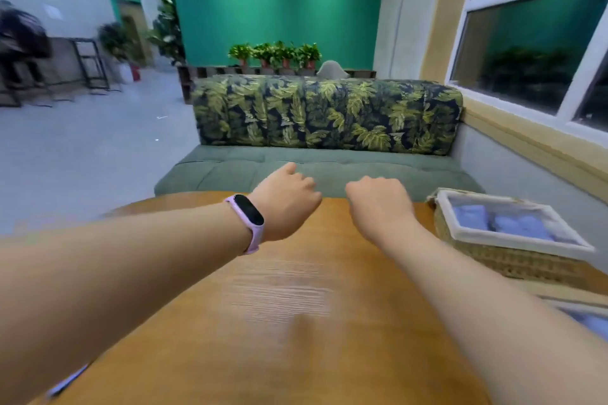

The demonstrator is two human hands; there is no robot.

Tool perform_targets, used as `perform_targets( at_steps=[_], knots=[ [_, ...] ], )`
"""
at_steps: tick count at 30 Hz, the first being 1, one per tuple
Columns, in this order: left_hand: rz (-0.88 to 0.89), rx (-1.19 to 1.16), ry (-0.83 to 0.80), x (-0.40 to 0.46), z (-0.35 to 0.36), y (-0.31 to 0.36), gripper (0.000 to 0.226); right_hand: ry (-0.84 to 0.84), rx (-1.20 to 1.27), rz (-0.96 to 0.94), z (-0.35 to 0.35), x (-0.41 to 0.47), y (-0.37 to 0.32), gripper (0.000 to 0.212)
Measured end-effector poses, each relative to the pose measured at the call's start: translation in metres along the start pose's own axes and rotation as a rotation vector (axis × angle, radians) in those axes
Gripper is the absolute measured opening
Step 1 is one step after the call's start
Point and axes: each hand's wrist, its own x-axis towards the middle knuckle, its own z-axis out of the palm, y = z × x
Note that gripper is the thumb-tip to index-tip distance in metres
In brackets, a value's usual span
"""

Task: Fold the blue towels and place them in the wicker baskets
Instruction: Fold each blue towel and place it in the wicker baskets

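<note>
Folded blue towels [503, 223] lay inside the rectangular wicker basket with the white fabric lining [513, 261], which stood at the right edge of the round wooden surface [279, 322]; at least two bundles showed side by side in it. A second white-lined basket [582, 314] was only partly in view at the lower right edge, just nearer the camera, with a patch of blue visible inside, though how much it held could not be told. No loose towel was visible on the wooden surface, so the folding and placing looked largely done, perhaps complete, as far as this view reached.

Both arms stretched forward over the surface. The left hand [286, 204], with a pink wristband [248, 223] on its wrist, hung with its fingers curled under and held nothing. The right hand [381, 204] was likewise curled loosely and held nothing, its fingertips hidden behind the knuckles. The two hands were near each other at the far rim, well apart from the baskets.

Beyond the surface stood a green padded bench with a leaf-patterned backrest [325, 115].
</note>
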Motion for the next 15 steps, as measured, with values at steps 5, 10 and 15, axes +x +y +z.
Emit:
perform_targets(
  at_steps=[5, 10, 15],
  knots=[
    [-0.309, -0.144, -0.202, -0.144, 0.049, -0.055, 0.024, 0.03, 0.178, -0.221, -0.002, 0.004, -0.125, 0.018],
    [-0.643, -0.427, -0.205, -0.244, 0.097, -0.077, 0.022, 0.036, 0.378, -0.293, 0.021, -0.006, -0.217, 0.05],
    [-0.817, -0.76, -0.089, -0.275, 0.153, -0.054, 0.03, -0.064, 0.514, -0.243, 0.053, -0.016, -0.263, 0.012]
  ],
)
